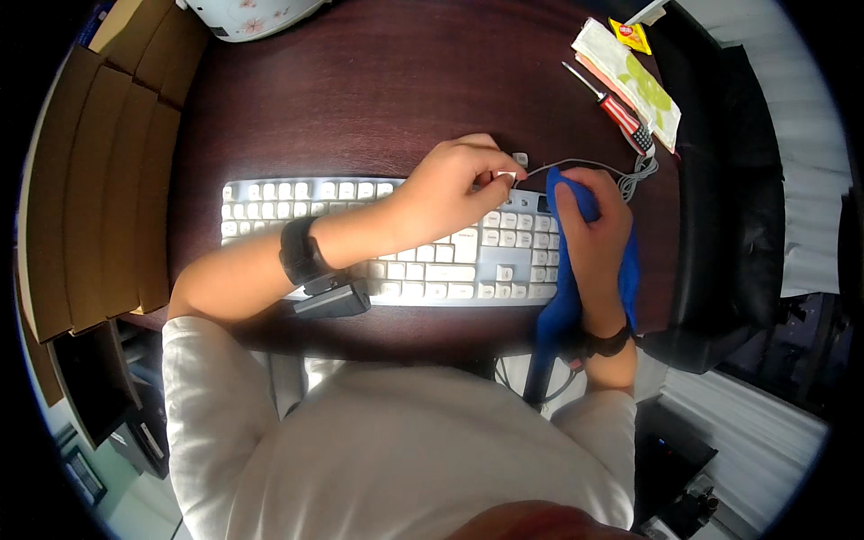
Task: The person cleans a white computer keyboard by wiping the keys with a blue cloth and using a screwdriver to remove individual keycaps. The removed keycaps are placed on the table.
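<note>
A white keyboard [430, 270] lies along the desk's front, with gaps among its upper right keys. My left hand [463, 184] is over its upper right part, thumb and fingers closed on a small white keycap [507, 176]. Another loose keycap [520, 158] is just behind those fingertips. My right hand [594, 225] is closed round a bunched blue cloth [562, 297] at the keyboard's right end; the cloth hangs over the desk's front edge. A grey cable [580, 162] runs from behind the keyboard to a coil at the right.
A red screwdriver [621, 121], a folded patterned cloth [643, 81] and a yellow packet [630, 38] lie at the back right of the dark desk [378, 90]. Cardboard boxes [99, 198] line the left side. A white appliance [252, 18] stands at the back left, a black chair [738, 135] at the right.
</note>
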The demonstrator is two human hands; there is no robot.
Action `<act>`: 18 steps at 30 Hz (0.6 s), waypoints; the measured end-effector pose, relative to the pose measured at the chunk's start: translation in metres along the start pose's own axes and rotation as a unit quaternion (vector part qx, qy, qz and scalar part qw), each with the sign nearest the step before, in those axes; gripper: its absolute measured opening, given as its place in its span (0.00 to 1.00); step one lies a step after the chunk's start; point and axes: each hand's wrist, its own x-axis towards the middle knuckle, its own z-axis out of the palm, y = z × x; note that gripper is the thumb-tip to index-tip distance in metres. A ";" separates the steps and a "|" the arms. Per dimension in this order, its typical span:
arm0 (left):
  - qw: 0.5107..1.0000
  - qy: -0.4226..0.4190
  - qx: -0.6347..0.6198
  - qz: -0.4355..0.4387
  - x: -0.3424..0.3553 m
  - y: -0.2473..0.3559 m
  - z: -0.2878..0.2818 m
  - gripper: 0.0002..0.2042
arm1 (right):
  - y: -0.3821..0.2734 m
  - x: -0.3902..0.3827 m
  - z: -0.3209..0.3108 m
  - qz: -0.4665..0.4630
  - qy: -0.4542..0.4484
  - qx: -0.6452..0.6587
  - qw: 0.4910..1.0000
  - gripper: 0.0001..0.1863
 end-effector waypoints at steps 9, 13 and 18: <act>0.995 -0.011 0.091 0.037 0.004 0.000 0.007 0.08 | 0.005 0.004 -0.002 0.001 0.035 0.033 0.999 0.07; 0.993 -0.005 0.119 0.019 0.005 0.001 0.008 0.07 | 0.007 0.005 -0.002 0.006 0.037 0.046 0.998 0.07; 0.995 -0.014 0.089 -0.049 0.010 0.012 0.011 0.07 | 0.010 0.003 -0.003 -0.002 0.045 0.048 0.998 0.07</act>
